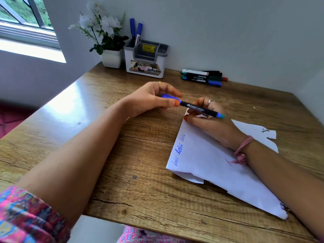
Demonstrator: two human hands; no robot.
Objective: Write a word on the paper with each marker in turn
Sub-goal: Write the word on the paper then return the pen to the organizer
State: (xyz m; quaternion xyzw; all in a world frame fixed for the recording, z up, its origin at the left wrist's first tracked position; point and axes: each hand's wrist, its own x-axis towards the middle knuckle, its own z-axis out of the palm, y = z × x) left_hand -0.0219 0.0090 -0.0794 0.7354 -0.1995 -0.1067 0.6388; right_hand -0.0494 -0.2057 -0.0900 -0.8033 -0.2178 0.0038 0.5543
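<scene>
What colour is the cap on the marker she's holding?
Blue; the cap is gripped in her left hand, seen in the head view.

"loki" thrice on paper (206, 160)

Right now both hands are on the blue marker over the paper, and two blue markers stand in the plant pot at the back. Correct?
Not quite. The head view shows the two blue markers standing in the grey organizer, not the plant pot. The rest holds: left hand and right hand hold the blue marker above the paper.

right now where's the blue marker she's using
In the head view, mid-table: the blue marker is held between both hands, just above the paper's top corner.
</scene>
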